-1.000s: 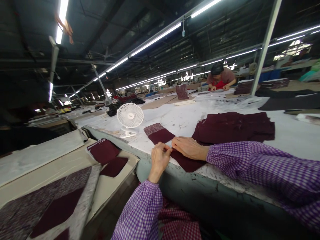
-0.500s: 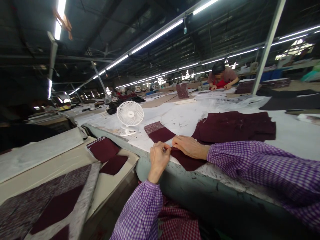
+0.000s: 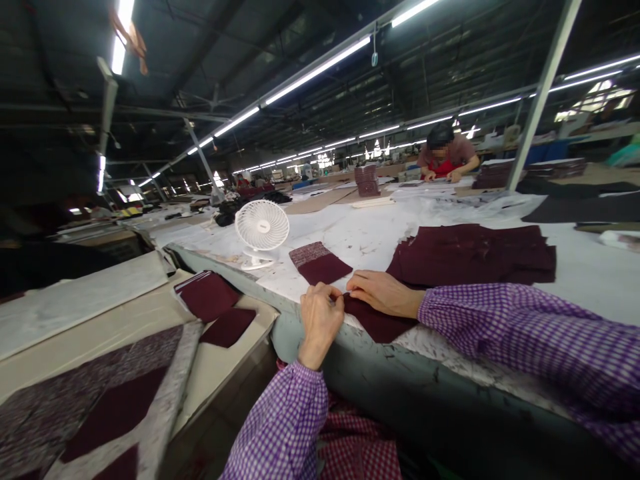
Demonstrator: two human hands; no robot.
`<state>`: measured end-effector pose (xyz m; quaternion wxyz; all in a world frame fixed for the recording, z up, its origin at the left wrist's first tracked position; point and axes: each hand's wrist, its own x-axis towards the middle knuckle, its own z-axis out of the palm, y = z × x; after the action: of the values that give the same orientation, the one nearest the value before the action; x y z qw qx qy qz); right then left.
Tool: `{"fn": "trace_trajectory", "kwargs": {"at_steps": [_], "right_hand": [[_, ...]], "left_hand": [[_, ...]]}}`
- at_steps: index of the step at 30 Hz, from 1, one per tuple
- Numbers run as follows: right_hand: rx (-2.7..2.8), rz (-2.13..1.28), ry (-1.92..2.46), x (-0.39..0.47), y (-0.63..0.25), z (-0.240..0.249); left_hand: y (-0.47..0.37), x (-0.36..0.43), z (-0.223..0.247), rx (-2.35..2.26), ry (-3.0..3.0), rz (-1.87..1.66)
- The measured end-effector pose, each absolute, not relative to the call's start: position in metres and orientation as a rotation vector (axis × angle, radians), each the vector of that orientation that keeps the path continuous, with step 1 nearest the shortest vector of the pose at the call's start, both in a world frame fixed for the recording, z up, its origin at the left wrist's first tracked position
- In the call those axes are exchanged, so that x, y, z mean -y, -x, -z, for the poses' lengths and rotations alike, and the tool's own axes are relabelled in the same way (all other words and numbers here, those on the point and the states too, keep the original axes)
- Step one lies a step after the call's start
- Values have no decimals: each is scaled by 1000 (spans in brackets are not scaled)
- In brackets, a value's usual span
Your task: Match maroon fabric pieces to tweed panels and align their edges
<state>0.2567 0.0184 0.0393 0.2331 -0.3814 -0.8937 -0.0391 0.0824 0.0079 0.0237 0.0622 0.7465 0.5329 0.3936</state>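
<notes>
1. Maroon cloth (image 3: 384, 325): at the near edge of the white-topped table (image 3: 350, 227), partly under the right hand, its lower corner lying close to the edge.
2. Left hand (image 3: 320, 317): thumb and fingers drawn together, pinching the cloth's left end, as far as I can see from here. Exact grip hidden by the knuckles.
3. Right hand (image 3: 383, 291): laid over the cloth's upper side, fingertips bent down by the left hand's. Can't tell if it pinches or only presses.
4. Handling, my guess: light, soft, bends easily, hard to break, not very slippery; a loose edge could fold or creep.
5. Where to hold: pinch the edge at the left end, other hand flat near it so the rest doesn't drag.
6. Around it: two-tone patch (image 3: 320, 265) just beyond the hands, maroon pile (image 3: 473, 257) past the right wrist, white fan (image 3: 262, 225) further left. Person in a red apron (image 3: 445, 157) across the table, bent over work.
7. Versus half a second ago: almost the same. Viewpoint turned a touch; both hands keep their places on the cloth; patch, pile and fan haven't moved on the table.
</notes>
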Motion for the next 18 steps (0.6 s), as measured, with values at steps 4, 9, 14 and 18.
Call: {"fn": "trace_trajectory", "kwargs": {"at_steps": [4,9,14,18], "right_hand": [[2507,186,1025,-19,-257,-41],[2489,178,1021,-21,-258,-38],[2507,149,1103,-22,-255,-50],[2533,157,1041,-23,-256,-58]], "left_hand": [[-80,-9,-23,-1556,-2259,-1188],[-75,-14,-22,-1436,-2166,-1222],[-77,-19,-26,-1496,-2140,-1136],[-79,-21,-29,-1468,-2180,-1092]]}}
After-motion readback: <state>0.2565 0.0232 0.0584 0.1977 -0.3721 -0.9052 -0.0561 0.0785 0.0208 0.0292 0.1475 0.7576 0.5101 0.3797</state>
